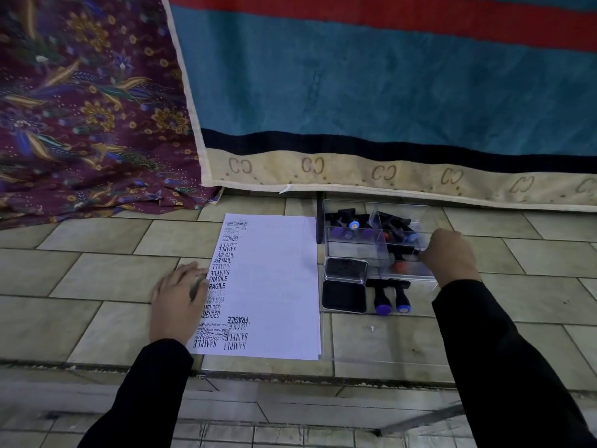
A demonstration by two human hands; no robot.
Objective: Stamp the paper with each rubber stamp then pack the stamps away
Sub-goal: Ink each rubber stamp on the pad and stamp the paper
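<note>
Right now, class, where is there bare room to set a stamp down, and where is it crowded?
Free: tiles left of the paper, between the left hand and the patterned cloth; tiles right of the clear box, beyond the right hand. Crowded: the box, and the ink pad and two loose stamps in front of it.

Bare tiled floor (pixel 97 270) lies open left of the paper (pixel 277 286), as far as the patterned cloth (pixel 80 108) bunched at the far left. The left hand (pixel 177 302) lies flat over the paper's left edge, closing that side. Right of the paper the way is crowded: a clear compartment box (pixel 352 250) holding stamps, an open ink pad (pixel 344 295) just in front of it, and two loose stamps (pixel 391 297) beside the pad. The right hand (pixel 452 253) covers the box's right wall. A hanging blue cloth (pixel 387 92) overhangs the box's far side. Tiles toward the front edge and far right are bare.
</note>
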